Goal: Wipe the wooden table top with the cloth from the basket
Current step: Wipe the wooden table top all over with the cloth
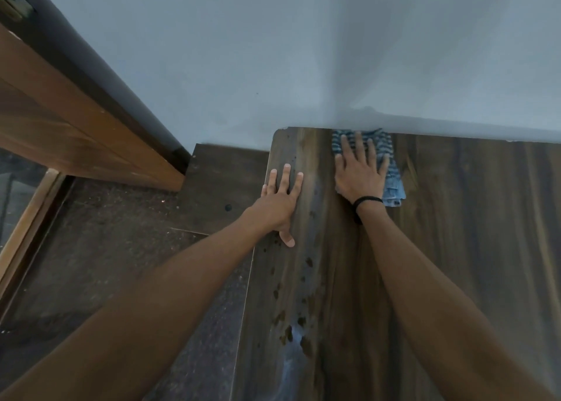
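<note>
The right grip (359,176) presses flat, fingers spread, on the blue cloth (394,188). The left grip (280,200) lies spread on the tabletop (455,249) edge.

Blue-grey wall (273,51) fills upper frame; wooden frame (76,121) slants across upper left; dark speckled floor (106,233) at lower left.

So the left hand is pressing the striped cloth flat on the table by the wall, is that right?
No: the right hand presses the cloth flat on the table by the wall, as the head view shows. The left hand lies flat on bare wood.
</note>
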`<action>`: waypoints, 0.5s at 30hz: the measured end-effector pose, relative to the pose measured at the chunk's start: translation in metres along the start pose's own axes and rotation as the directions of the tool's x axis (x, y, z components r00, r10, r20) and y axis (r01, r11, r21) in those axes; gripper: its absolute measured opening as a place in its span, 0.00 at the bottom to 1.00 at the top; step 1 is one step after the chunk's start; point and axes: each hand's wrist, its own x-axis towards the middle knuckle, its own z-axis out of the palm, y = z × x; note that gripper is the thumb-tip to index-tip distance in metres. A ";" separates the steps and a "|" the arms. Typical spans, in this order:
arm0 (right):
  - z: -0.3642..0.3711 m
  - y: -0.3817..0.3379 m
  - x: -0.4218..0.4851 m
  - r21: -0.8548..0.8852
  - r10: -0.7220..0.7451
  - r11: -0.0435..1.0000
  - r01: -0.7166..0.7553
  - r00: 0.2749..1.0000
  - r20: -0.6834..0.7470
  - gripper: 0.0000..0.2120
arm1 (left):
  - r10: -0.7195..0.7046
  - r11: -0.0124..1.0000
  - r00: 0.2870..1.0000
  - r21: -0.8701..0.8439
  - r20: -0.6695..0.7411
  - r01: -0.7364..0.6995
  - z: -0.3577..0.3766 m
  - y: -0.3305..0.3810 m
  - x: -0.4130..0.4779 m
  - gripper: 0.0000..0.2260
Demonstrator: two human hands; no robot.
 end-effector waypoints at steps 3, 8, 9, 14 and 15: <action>0.006 -0.031 0.018 -0.012 -0.090 0.996 0.090 0.995 0.035 0.26 | 0.015 1.000 1.000 0.019 -0.009 -0.014 -0.003 0.000 0.000 0.71; 0.017 -0.075 0.022 -0.053 -0.260 0.962 0.267 0.959 0.109 0.26 | 0.066 0.997 0.991 -0.020 -0.115 -0.069 0.010 -0.007 -0.015 0.68; 0.017 -0.073 0.019 -0.076 -0.293 0.950 0.303 0.948 0.120 0.26 | 0.067 0.997 0.985 -0.030 -0.156 -0.073 0.016 -0.008 -0.021 0.66; 0.017 -0.065 0.026 -0.066 -0.207 0.975 0.213 0.974 0.090 0.25 | 0.091 0.992 0.982 -0.075 -0.167 -0.105 0.051 -0.032 -0.050 0.62; 0.019 -0.074 0.032 -0.048 -0.149 0.987 0.153 0.986 0.068 0.26 | 0.101 0.992 0.981 -0.063 -0.164 -0.113 0.056 -0.035 -0.051 0.62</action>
